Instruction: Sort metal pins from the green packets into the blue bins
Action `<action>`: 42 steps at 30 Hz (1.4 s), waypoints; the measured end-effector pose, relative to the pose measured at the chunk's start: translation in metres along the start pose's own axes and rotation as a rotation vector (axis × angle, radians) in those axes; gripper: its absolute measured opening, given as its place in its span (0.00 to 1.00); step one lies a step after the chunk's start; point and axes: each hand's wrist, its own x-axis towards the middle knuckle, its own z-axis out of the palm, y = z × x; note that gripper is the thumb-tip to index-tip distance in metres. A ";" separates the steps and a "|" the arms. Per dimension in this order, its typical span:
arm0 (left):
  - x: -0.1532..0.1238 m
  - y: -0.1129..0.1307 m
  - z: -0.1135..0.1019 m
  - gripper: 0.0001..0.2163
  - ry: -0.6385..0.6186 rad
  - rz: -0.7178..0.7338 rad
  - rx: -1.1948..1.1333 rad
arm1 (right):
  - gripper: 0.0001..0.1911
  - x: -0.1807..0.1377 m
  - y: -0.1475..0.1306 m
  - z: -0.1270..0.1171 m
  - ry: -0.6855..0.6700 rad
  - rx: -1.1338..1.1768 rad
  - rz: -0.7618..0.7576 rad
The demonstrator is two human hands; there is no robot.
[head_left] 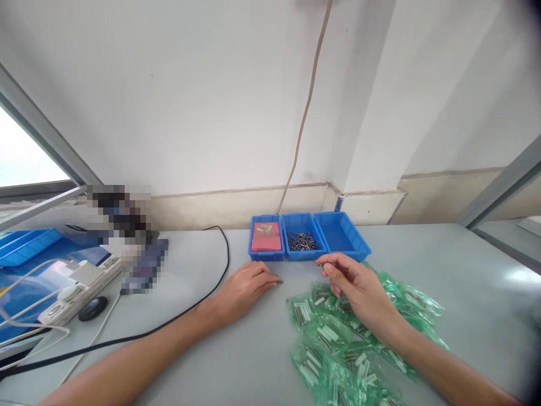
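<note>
while the right hand (359, 285) pinches a small screw (318, 263) between thumb and forefinger, just in front of the right bin (341, 232), the left hand (245, 288) rests palm down on the grey table (245, 361), its fingers bent and close together. a small dark piece (280, 281) shows at the left fingertips; whether they grip it or only touch it, i cannot tell. 3 blue plastic bins stand side by side near the wall: the left bin (265, 256) holds a red sheet (262, 245), the middle bin (306, 256) a heap of loose screws (302, 241). under and around the right forearm lie green plastic bags (325, 335) of metal screws and white strips. a black cable (177, 322) passes behind the left forearm.
</note>
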 end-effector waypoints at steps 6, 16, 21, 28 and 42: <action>0.001 0.002 -0.002 0.11 -0.048 -0.056 0.017 | 0.20 0.001 0.004 0.000 -0.010 0.012 0.001; 0.002 0.002 -0.002 0.12 -0.097 -0.137 0.019 | 0.19 0.000 0.003 0.000 -0.023 0.030 0.021; 0.001 0.002 -0.002 0.12 -0.089 -0.136 0.016 | 0.22 0.001 0.006 0.000 -0.023 0.038 0.013; 0.000 0.002 -0.003 0.11 -0.108 -0.161 0.029 | 0.26 0.001 0.005 0.003 -0.015 0.142 0.039; 0.004 0.007 -0.007 0.19 -0.223 -0.168 0.192 | 0.23 0.003 0.006 0.002 0.004 0.237 0.030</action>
